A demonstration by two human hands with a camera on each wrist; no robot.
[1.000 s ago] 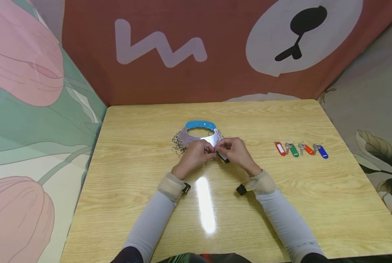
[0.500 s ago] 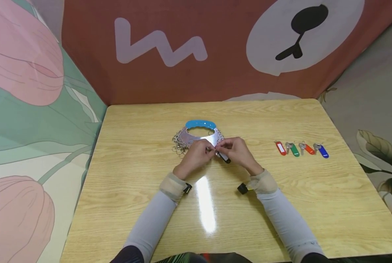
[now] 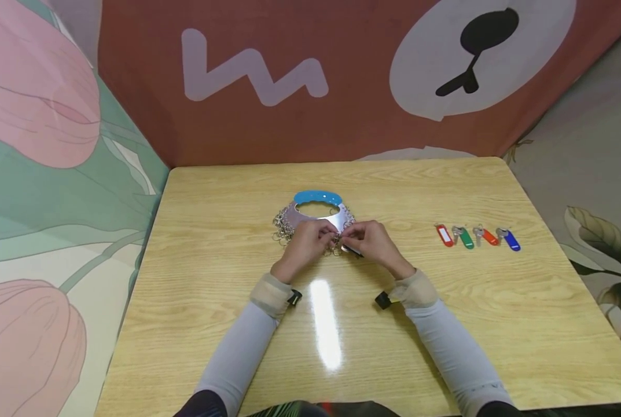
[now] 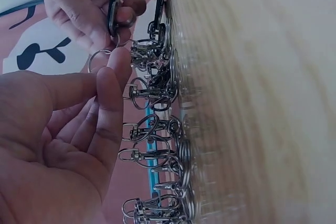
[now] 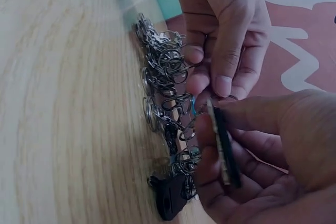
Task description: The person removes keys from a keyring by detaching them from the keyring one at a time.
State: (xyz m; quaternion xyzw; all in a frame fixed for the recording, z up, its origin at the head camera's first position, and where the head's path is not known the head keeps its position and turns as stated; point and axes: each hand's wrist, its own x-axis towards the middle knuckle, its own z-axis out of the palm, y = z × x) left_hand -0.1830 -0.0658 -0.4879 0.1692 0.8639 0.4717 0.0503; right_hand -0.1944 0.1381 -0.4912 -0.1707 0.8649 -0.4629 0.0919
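A metal key holder plate (image 3: 294, 216) with a blue handle (image 3: 318, 197) lies on the table, small rings and swivel clasps (image 4: 152, 129) hanging along its curved edge. At its near right edge, my left hand (image 3: 307, 243) pinches a split key ring (image 4: 95, 59) between thumb and forefinger. Fingertips almost meeting it, my right hand (image 3: 375, 243) holds a black key tag (image 5: 227, 153) with a thin metallic strip along one side. Another black piece (image 5: 170, 198), shaped like a key head or tag, hangs among the clasps. Fingers partly hide where ring and tag come together.
To the right on the wooden table (image 3: 211, 289) lies a row of keys with coloured tags: a red tag (image 3: 444, 236), a green tag (image 3: 466, 238), an orange-red tag (image 3: 489, 236) and a blue tag (image 3: 511, 240). Patterned walls (image 3: 289, 133) border the table.
The black key tag has tipped and now shows less beneath my right hand. More rings show between the hands, which have shifted only slightly. The holder and the tag row stay put.
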